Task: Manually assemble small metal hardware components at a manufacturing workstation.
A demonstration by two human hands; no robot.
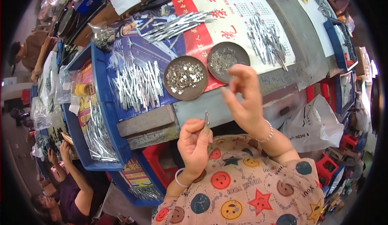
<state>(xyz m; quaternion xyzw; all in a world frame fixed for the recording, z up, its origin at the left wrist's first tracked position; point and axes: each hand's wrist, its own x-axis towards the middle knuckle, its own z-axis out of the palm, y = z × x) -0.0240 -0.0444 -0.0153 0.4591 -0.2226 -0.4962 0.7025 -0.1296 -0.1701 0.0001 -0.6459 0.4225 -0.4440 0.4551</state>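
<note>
L hand (194,146): fingers (191,127) pinching small metal pc (207,120), approx upright, nr surface (194,108) edge. R hand (246,106) blurred, thumb & index apart, by dish (243,56) w/ small bits (222,59). 2nd dish (190,95) w/ discs (184,75) just left.

The left hand (195,146) pinches a small metal strip (206,119) upright; the right hand (246,101) is raised near it, thumb and fingertips apart, slightly blurred; beyond them sit two round dishes, the left dish (194,93) holding small discs, the right dish (241,54) tiny pieces; strip piles (137,85) lie around them; a blue bin (119,138) at left holds more strips.
</note>
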